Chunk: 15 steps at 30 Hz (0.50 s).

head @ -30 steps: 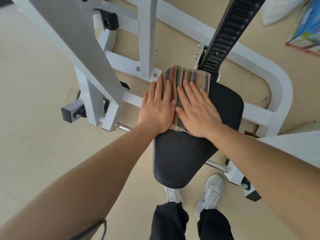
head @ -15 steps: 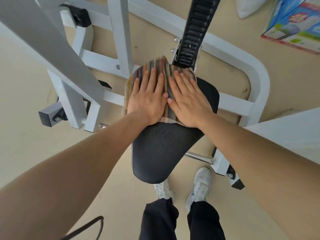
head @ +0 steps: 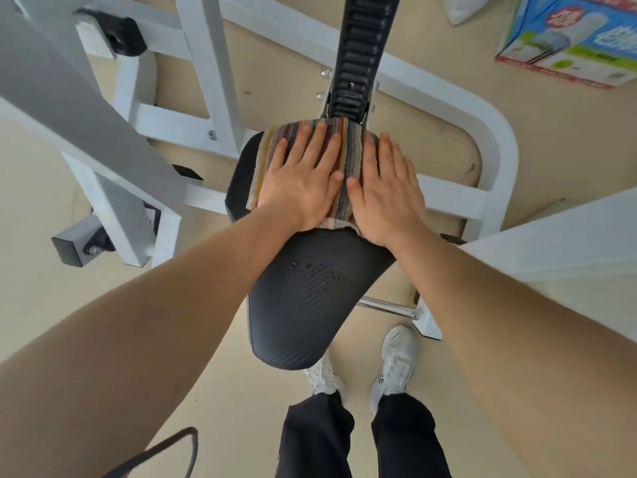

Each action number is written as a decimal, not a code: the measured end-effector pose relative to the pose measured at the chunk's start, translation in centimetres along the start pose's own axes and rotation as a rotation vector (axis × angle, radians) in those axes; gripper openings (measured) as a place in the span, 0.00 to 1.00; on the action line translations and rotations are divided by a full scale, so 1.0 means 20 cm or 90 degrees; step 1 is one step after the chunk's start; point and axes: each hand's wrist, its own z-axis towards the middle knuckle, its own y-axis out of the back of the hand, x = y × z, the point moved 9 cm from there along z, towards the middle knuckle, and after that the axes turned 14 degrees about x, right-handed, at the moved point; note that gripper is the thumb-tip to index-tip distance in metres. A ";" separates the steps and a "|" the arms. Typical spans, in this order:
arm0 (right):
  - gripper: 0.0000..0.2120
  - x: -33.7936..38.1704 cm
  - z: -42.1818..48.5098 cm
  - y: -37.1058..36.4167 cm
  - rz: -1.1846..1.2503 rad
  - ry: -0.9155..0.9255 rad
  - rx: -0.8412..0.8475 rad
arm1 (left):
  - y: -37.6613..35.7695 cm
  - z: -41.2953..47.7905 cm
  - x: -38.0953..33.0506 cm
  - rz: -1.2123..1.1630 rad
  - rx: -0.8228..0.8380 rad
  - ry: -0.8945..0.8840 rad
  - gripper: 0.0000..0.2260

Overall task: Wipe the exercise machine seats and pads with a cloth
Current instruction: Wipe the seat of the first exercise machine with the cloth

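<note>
A black padded seat (head: 310, 298) of the white exercise machine sits under me, with water droplets (head: 317, 274) near its middle. A striped multicoloured cloth (head: 350, 157) lies folded on the seat's far end, against the black ribbed upright (head: 358, 46). My left hand (head: 303, 181) presses flat on the cloth's left part, fingers spread. My right hand (head: 386, 191) presses flat on its right part, beside the left hand. Both hands hide most of the cloth.
White steel frame tubes (head: 496, 150) surround the seat, with a thick beam at upper left (head: 86, 108). A colourful box (head: 572, 36) lies on the beige floor at top right. My white shoes (head: 396, 367) stand just behind the seat's near tip.
Both hands have slid the cloth to the right along the seat's far end, from overhanging the left edge to lying under the black upright. The view has also shifted.
</note>
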 end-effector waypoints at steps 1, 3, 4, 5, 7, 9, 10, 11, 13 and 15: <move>0.33 0.00 -0.07 -0.03 0.000 -0.008 0.002 | -0.03 -0.05 -0.02 0.005 0.003 -0.014 0.28; 0.34 0.03 -0.25 -0.09 -0.002 -0.009 0.010 | -0.08 -0.20 -0.07 0.019 0.003 -0.038 0.28; 0.34 0.05 -0.35 -0.13 -0.002 0.000 0.024 | -0.11 -0.28 -0.09 0.018 0.011 -0.048 0.27; 0.34 0.07 -0.42 -0.17 -0.005 0.008 0.041 | -0.15 -0.34 -0.09 0.016 0.022 -0.053 0.27; 0.34 0.08 -0.46 -0.20 -0.016 0.011 0.063 | -0.18 -0.39 -0.09 0.008 0.036 -0.058 0.27; 0.33 0.06 -0.35 -0.16 -0.019 0.008 0.068 | -0.15 -0.35 -0.07 -0.006 0.032 -0.058 0.26; 0.33 0.06 -0.28 -0.12 -0.025 0.008 0.056 | -0.13 -0.32 -0.06 -0.005 0.021 -0.051 0.26; 0.33 0.05 -0.21 -0.08 -0.033 0.010 0.041 | -0.11 -0.27 -0.05 -0.001 0.012 -0.043 0.26; 0.32 0.04 -0.09 -0.03 -0.047 0.016 0.022 | -0.07 -0.17 -0.02 -0.017 0.009 -0.024 0.27; 0.32 0.04 -0.05 -0.02 -0.062 0.019 0.012 | -0.05 -0.12 -0.01 -0.017 0.007 -0.012 0.27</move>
